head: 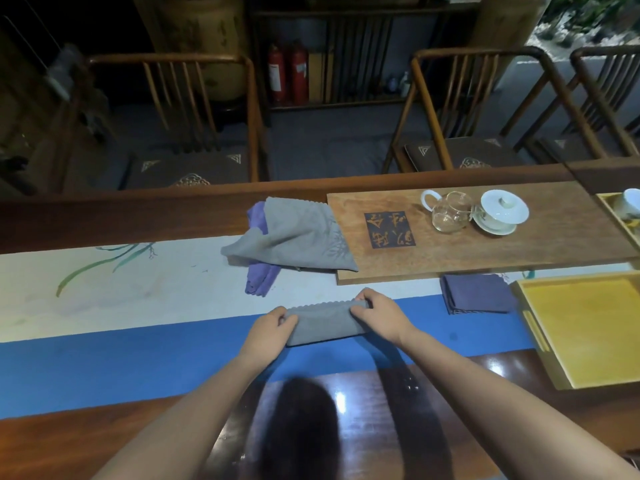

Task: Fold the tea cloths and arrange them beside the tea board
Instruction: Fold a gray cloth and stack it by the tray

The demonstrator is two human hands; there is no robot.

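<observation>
Step in hand: folding the grey cloth into a narrow band on the table runner, just in front of the tea board.
Left hand: closed on the left end of the grey cloth, fingers curled over the top layer.
Right hand: pinched on the right end of the grey cloth at its scalloped far edge, thumb over, fingers beneath.
Cloth relative to hands: it spans the gap between the two hands, held at both ends, its middle lying on the runner.
Technique, judged: keep both ends level and the scalloped edge aligned with the layer below; draw the hands slightly apart for tension, then press the crease flat before letting go.
Risk, judged: uneven pull from one hand would skew the band and leave the corners misaligned.
Folded dark blue cloth: lies flat just in front of the tea board's near edge, towards its right end, beside the yellow tray.
Unfolded cloths: a large grey cloth drapes over a purple cloth at the tea board's left end, its corner overlapping the board.
Progress, judged: one cloth placed, one in hand, at least two not yet folded.
Placement, judged: set the finished band next to the dark blue cloth, edges parallel to the tea board.
</observation>
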